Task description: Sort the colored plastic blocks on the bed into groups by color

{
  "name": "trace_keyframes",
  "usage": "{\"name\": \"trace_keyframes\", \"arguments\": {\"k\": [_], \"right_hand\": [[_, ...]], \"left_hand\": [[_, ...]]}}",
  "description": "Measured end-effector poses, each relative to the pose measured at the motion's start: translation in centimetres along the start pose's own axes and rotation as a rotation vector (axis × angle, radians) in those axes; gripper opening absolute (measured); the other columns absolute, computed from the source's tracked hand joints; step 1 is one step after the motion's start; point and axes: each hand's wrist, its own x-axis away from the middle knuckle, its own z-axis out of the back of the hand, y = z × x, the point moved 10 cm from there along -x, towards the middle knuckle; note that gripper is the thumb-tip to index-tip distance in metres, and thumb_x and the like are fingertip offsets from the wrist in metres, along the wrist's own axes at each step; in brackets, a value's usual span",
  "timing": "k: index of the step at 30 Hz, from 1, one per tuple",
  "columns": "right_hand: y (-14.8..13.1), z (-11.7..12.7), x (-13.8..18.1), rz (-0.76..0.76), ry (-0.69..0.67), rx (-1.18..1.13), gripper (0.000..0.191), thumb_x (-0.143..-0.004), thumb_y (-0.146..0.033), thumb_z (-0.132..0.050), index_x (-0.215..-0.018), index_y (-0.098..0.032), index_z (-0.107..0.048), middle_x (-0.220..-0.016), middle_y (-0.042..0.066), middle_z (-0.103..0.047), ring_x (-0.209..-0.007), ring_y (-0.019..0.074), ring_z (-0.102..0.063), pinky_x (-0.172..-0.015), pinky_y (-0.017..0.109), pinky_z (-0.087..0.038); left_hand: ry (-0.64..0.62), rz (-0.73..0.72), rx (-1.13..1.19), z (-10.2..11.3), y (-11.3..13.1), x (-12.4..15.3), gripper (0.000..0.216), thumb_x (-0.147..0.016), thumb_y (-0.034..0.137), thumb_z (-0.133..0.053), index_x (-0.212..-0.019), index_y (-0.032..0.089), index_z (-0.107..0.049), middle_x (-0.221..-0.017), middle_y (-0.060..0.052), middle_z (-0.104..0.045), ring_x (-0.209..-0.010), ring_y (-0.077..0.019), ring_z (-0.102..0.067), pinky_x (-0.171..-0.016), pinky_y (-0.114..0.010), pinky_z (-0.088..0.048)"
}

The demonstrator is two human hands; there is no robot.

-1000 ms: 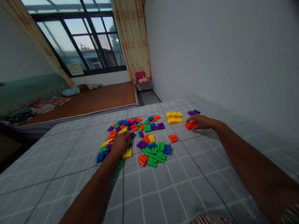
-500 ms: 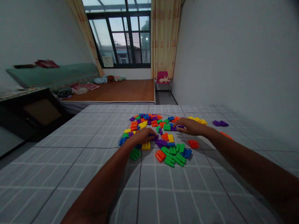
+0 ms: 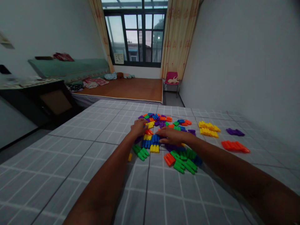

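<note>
Colourful plastic building pieces with finger-like ribs lie in a loose heap under and around both hands. My left hand (image 3: 139, 128) rests at the heap's left side, fingers bent but apart, touching pieces near a yellow piece (image 3: 150, 125). My right hand (image 3: 172, 136) reaches in from the right, palm down, its fingers apart beside blue pieces (image 3: 154, 139). Below those blue pieces lies another yellow piece (image 3: 154, 149). Nearer me are green pieces (image 3: 185, 163) and an orange piece (image 3: 169, 159). Purple pieces are partly hidden beneath my right hand.
On the right of the checked cloth (image 3: 93, 175) lie a yellow group (image 3: 209, 129), a purple group (image 3: 235, 132) and an orange row (image 3: 235, 146). Green pieces (image 3: 140, 152) sit by my left wrist. Beyond are a bed (image 3: 126, 89), a chair (image 3: 172, 78) and a dark cabinet (image 3: 51, 101).
My right hand has moved left and nearer, from the heap's right side to the blue pieces. My left hand has shifted left and farther away. The view has turned slightly left.
</note>
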Motion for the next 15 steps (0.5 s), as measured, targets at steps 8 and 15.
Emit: {"name": "trace_keyframes", "arguments": {"k": [8,15], "right_hand": [[11.8,6.2,-0.3,-0.478,0.186,-0.211,0.028,-0.087,-0.036,-0.055,-0.103,-0.018,-0.070,-0.088,0.004,-0.074,-0.075,0.0162,-0.068,-0.071,0.025,-0.050],[18.0,4.9,-1.6,-0.781,0.169,0.113,0.030,-0.087,-0.038,-0.055,-0.101,-0.017,-0.072,-0.101,0.013,-0.073,-0.092,0.0231,-0.067,-0.074,0.028,-0.047]], "left_hand": [[0.025,-0.053,-0.057,-0.4,1.9,1.0,0.029,-0.089,0.033,-0.048,-0.108,0.028,-0.070,-0.116,-0.007,-0.063,-0.111,-0.0285,-0.054,-0.084,-0.038,-0.051],[0.029,-0.027,-0.071,-0.6,1.7,1.1,0.029,-0.091,0.031,-0.045,-0.108,0.028,-0.068,-0.117,-0.007,-0.062,-0.110,-0.0264,-0.052,-0.083,-0.037,-0.050]]}}
